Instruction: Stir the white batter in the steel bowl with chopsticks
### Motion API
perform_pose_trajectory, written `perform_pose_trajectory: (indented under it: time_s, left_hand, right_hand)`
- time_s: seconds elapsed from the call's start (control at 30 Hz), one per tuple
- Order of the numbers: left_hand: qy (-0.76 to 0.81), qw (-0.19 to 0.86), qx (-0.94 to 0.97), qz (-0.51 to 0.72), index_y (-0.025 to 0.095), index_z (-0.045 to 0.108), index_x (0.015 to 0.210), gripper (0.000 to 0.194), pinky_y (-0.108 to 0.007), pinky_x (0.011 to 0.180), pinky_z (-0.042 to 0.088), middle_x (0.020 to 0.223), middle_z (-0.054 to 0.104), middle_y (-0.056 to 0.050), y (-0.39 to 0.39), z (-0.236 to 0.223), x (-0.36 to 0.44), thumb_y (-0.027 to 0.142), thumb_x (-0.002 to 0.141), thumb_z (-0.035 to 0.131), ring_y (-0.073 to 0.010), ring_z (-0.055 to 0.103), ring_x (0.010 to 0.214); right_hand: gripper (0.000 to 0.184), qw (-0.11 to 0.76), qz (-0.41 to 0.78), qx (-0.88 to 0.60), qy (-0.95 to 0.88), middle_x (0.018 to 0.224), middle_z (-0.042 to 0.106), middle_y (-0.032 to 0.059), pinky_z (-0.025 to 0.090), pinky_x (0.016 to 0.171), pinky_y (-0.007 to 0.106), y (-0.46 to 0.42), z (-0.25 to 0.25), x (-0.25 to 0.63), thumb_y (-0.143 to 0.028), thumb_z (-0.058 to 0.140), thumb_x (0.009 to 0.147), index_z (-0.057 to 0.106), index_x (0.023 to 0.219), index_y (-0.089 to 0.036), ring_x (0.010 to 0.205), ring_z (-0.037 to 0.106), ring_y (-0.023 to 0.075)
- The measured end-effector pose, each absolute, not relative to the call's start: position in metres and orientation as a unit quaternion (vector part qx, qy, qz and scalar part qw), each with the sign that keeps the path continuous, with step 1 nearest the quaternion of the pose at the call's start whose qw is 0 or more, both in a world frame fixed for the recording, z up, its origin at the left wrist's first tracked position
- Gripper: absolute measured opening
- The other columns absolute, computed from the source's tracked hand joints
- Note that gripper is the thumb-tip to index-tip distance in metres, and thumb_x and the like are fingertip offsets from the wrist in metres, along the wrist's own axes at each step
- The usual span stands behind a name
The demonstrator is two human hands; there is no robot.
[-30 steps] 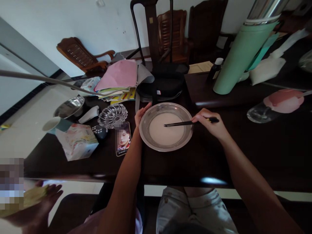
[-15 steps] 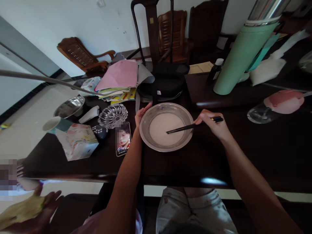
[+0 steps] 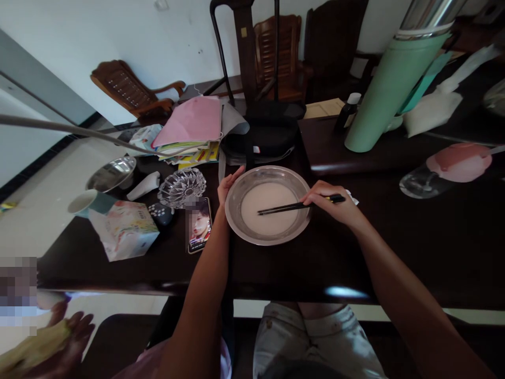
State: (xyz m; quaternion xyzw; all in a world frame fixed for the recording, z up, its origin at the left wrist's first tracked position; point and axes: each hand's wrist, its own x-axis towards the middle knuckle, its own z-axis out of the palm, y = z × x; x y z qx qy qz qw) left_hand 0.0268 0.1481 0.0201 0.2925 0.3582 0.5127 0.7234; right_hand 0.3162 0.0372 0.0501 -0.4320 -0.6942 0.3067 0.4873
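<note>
A round metal bowl (image 3: 269,238) with a milky white liquid (image 3: 272,223) in it stands on the dark table in front of me. Along its left side, my left hand (image 3: 228,188) holds the bowl by the rim, fingers pointing away from me. Black chopsticks (image 3: 282,209) are gripped in my right hand (image 3: 325,199) over the right rim. Their tips reach into the liquid near the bowl's middle. A scrap of white (image 3: 352,197) shows just behind my right hand.
Left of the bowl lie a phone (image 3: 199,226), a glass dish (image 3: 182,187) and a tissue box (image 3: 126,229). Behind it are stacked papers (image 3: 189,123) and a black bag (image 3: 262,134). A tall green thermos (image 3: 389,95) stands right. Another person's hand (image 3: 77,342) holds food at lower left.
My right hand has moved left with the chopsticks, and their tips have shifted left through the liquid. My left hand stays at the bowl.
</note>
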Motion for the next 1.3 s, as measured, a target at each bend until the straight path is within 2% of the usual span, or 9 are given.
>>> perform_pose_trajectory:
  time_s: [0.07, 0.2, 0.3, 0.43, 0.63, 0.8, 0.97, 1.17, 1.3]
  left_hand:
    - [0.358, 0.723, 0.292, 0.513, 0.013, 0.051, 0.147, 0.06, -0.043, 0.098, 0.05, 0.102, 0.077, -0.011, 0.1485, 0.0198, 0.027, 0.033, 0.092, 0.043, -0.0284, 0.071, 0.104]
    - [0.36, 0.719, 0.29, 0.519, 0.01, 0.052, 0.146, 0.059, -0.043, 0.098, 0.05, 0.102, 0.077, -0.012, 0.1486, 0.0197, 0.0279, 0.032, 0.093, 0.041, -0.0283, 0.071, 0.103]
    - [0.358, 0.72, 0.294, 0.517, 0.011, 0.053, 0.145, 0.058, -0.043, 0.098, 0.05, 0.101, 0.078, -0.011, 0.1484, 0.0191, 0.0273, 0.033, 0.093, 0.042, -0.028, 0.071, 0.103]
    - [0.353, 0.722, 0.296, 0.516, 0.012, 0.052, 0.146, 0.058, -0.044, 0.099, 0.05, 0.102, 0.078, -0.011, 0.1498, 0.0186, 0.0265, 0.033, 0.093, 0.041, -0.0281, 0.071, 0.105]
    - [0.36, 0.725, 0.291, 0.509, 0.012, 0.051, 0.146, 0.059, -0.042, 0.097, 0.051, 0.098, 0.078, -0.01, 0.1507, 0.0195, 0.0263, 0.033, 0.092, 0.041, -0.0277, 0.072, 0.102]
    - [0.351, 0.727, 0.29, 0.514, 0.012, 0.05, 0.147, 0.058, -0.043, 0.098, 0.051, 0.099, 0.078, -0.01, 0.1501, 0.0191, 0.0261, 0.032, 0.093, 0.039, -0.0283, 0.071, 0.106]
    - [0.352, 0.728, 0.291, 0.512, 0.011, 0.05, 0.147, 0.059, -0.045, 0.1, 0.05, 0.104, 0.077, -0.011, 0.1507, 0.0183, 0.026, 0.032, 0.093, 0.041, -0.0291, 0.07, 0.108]
    - [0.351, 0.727, 0.288, 0.515, 0.011, 0.053, 0.145, 0.057, -0.045, 0.1, 0.05, 0.099, 0.078, -0.011, 0.1495, 0.0196, 0.0271, 0.033, 0.093, 0.04, -0.0285, 0.071, 0.107]
    - [0.353, 0.723, 0.291, 0.518, 0.01, 0.052, 0.146, 0.059, -0.045, 0.1, 0.05, 0.1, 0.078, -0.011, 0.1491, 0.019, 0.0269, 0.033, 0.092, 0.042, -0.0298, 0.07, 0.109]
  right_hand:
    - [0.025, 0.495, 0.281, -0.441, -0.694, 0.083, 0.078, 0.0018, 0.051, 0.079, 0.039, 0.0379, 0.0489, 0.3173, -0.046, 0.065, 0.091, 0.077, 0.077, -0.03, 0.083, 0.068, 0.0215]
    - [0.037, 0.548, 0.286, -0.455, -0.641, 0.072, 0.074, 0.002, 0.05, 0.076, 0.038, 0.0369, 0.0499, 0.3213, -0.047, 0.059, 0.095, 0.075, 0.067, -0.028, 0.075, 0.067, 0.0203]
    - [0.036, 0.523, 0.321, -0.435, -0.659, 0.072, 0.075, 0.0023, 0.051, 0.074, 0.037, 0.036, 0.0514, 0.3185, -0.047, 0.06, 0.094, 0.076, 0.068, -0.028, 0.073, 0.067, 0.0201]
    - [0.024, 0.499, 0.28, -0.435, -0.695, 0.082, 0.078, 0.0023, 0.051, 0.078, 0.038, 0.0372, 0.0507, 0.3167, -0.044, 0.065, 0.091, 0.078, 0.077, -0.029, 0.082, 0.067, 0.0214]
    - [0.038, 0.537, 0.296, -0.456, -0.645, 0.071, 0.074, 0.0029, 0.051, 0.074, 0.038, 0.0364, 0.0513, 0.3212, -0.048, 0.059, 0.094, 0.075, 0.067, -0.027, 0.072, 0.067, 0.0203]
    - [0.024, 0.503, 0.269, -0.44, -0.693, 0.082, 0.078, 0.0017, 0.052, 0.078, 0.039, 0.0381, 0.0497, 0.3189, -0.044, 0.064, 0.092, 0.078, 0.077, -0.03, 0.082, 0.068, 0.0215]
    - [0.04, 0.544, 0.289, -0.458, -0.641, 0.07, 0.074, 0.0027, 0.051, 0.074, 0.039, 0.0371, 0.0517, 0.32, -0.05, 0.059, 0.094, 0.074, 0.065, -0.027, 0.072, 0.067, 0.0207]
    - [0.028, 0.511, 0.274, -0.448, -0.681, 0.081, 0.078, 0.0024, 0.051, 0.078, 0.039, 0.0372, 0.051, 0.3188, -0.048, 0.064, 0.091, 0.077, 0.075, -0.029, 0.082, 0.067, 0.0217]
    - [0.04, 0.541, 0.283, -0.462, -0.643, 0.071, 0.075, 0.0028, 0.051, 0.075, 0.04, 0.0368, 0.0519, 0.32, -0.051, 0.059, 0.094, 0.075, 0.066, -0.028, 0.073, 0.066, 0.0209]
